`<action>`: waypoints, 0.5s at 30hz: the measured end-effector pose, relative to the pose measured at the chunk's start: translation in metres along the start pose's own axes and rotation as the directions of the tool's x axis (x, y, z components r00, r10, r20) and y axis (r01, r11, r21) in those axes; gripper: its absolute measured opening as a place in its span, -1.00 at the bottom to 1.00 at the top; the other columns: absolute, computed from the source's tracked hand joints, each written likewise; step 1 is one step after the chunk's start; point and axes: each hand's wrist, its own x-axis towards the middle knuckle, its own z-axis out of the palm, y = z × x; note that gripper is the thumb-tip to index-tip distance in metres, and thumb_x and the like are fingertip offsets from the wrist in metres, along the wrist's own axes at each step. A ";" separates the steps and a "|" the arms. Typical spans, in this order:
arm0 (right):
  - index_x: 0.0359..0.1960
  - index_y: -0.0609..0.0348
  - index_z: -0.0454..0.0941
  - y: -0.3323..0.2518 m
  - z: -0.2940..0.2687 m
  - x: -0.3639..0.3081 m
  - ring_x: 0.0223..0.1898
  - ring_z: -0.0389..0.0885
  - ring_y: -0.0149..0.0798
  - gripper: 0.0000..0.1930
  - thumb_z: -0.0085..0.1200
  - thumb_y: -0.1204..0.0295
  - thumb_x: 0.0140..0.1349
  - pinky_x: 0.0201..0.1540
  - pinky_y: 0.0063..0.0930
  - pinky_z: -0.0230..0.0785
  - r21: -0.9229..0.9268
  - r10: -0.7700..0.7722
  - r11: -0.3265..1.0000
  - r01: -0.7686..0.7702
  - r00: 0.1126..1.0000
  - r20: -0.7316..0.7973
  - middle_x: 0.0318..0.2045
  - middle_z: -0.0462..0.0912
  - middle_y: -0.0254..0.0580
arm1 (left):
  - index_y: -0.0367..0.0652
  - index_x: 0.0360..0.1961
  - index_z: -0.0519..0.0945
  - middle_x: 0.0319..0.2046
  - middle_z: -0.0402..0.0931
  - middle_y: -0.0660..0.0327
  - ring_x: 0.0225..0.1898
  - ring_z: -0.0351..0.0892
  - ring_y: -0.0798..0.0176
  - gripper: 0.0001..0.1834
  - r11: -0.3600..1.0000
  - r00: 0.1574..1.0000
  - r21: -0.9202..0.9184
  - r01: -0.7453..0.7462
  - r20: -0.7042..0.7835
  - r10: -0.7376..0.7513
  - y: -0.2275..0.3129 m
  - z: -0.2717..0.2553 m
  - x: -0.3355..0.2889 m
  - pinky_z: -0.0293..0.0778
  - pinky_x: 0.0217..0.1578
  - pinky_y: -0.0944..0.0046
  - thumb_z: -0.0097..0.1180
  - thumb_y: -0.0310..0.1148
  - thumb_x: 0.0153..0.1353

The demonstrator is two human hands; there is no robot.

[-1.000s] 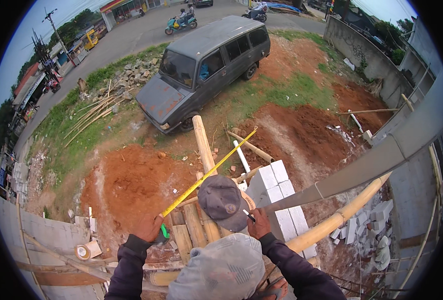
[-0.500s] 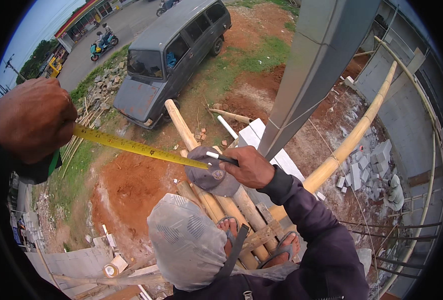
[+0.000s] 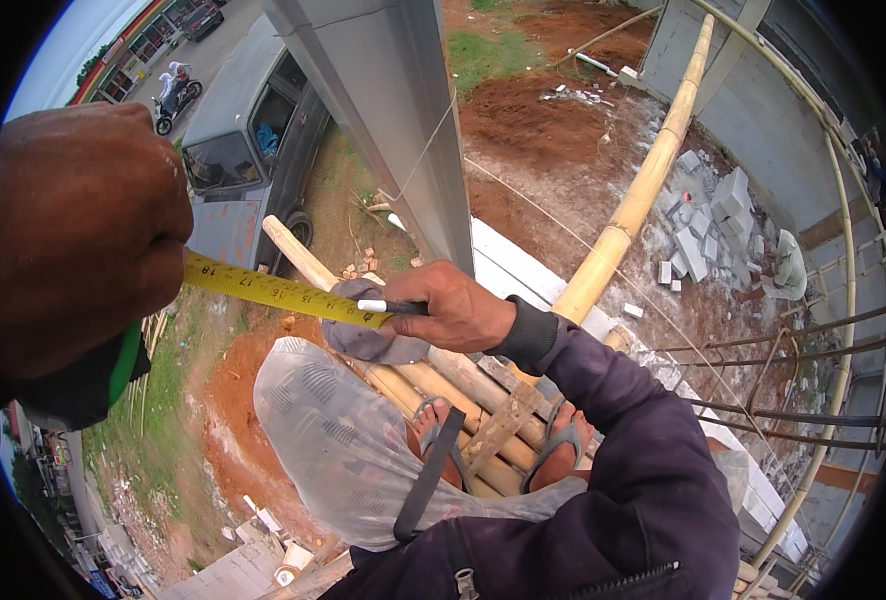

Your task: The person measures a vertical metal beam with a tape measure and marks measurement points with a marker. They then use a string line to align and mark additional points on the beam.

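Note:
My left hand is closed in a fist at the left, close to the camera. It grips a dark tape measure with a green band; most of the case is hidden. The yellow tape blade stretches from it to my right hand. Those fingers are closed round a black marker with a white end, and the blade's end meets the fingertips. Under the blade a grey cap rests on bamboo poles. Beyond my right hand rises a grey metal post.
My sandalled feet stand on the bamboo, high above the ground. A string runs from the post past a thick bamboo pole. Steel bars stick out at the right. Below, a person crouches by pale blocks; a van is parked.
My view has turned and the post now stands further left in it. My left fist appears larger and nearer. Both hands keep hold, with the blade still stretched between them.

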 end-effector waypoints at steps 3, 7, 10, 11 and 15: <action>-0.32 0.26 0.63 0.024 -0.005 -0.025 -0.38 0.55 0.08 -0.86 0.29 0.48 0.12 -0.27 -0.19 0.38 -0.072 0.148 0.987 -0.147 0.989 0.008 -0.46 0.58 0.00 | -0.15 -0.52 0.70 -0.53 0.65 0.03 -0.33 0.71 0.05 -0.81 0.999 1.000 0.022 -0.028 -0.006 0.028 0.026 -0.007 -0.002 0.57 -0.12 0.06 0.17 -0.27 -0.04; -0.27 0.18 0.69 0.083 -0.039 -0.082 -0.23 0.64 0.05 -0.85 0.21 0.53 0.10 -0.16 -0.17 0.46 -0.320 0.300 0.901 -0.292 0.954 -0.024 -0.30 0.67 -0.06 | -0.12 -0.50 0.69 -0.53 0.64 0.06 -0.35 0.70 0.08 -0.84 0.996 0.998 0.065 -0.057 -0.032 0.059 0.045 -0.006 0.002 0.57 -0.15 0.09 0.18 -0.28 -0.05; -0.35 0.15 0.70 0.126 -0.051 -0.127 -0.21 0.64 0.04 -0.91 0.18 0.51 0.12 -0.16 -0.13 0.46 -0.435 0.370 0.796 -0.421 0.907 -0.200 -0.31 0.66 -0.13 | -0.10 -0.48 0.69 -0.53 0.63 0.09 -0.36 0.69 0.10 -0.85 0.993 0.996 0.102 -0.060 -0.052 0.066 0.052 0.001 0.003 0.57 -0.18 0.11 0.19 -0.29 -0.05; -0.35 0.15 0.70 0.137 -0.054 -0.138 -0.21 0.64 0.03 -0.91 0.18 0.50 0.12 -0.16 -0.13 0.47 -0.458 0.378 0.771 -0.443 0.897 -0.231 -0.30 0.67 -0.13 | -0.09 -0.47 0.68 -0.53 0.63 0.09 -0.37 0.69 0.11 -0.85 0.990 0.996 0.123 -0.062 -0.062 0.070 0.053 0.002 0.002 0.57 -0.18 0.11 0.19 -0.30 -0.05; -0.33 0.17 0.70 0.165 -0.049 -0.155 -0.25 0.65 0.01 -0.90 0.26 0.47 0.12 -0.20 -0.17 0.47 -0.460 0.372 0.733 -0.502 0.861 -0.346 -0.34 0.67 -0.14 | -0.06 -0.44 0.68 -0.52 0.62 0.13 -0.38 0.67 0.13 -0.86 0.975 0.989 0.220 -0.045 -0.128 0.074 0.060 -0.001 -0.002 0.56 -0.21 0.14 0.20 -0.31 -0.06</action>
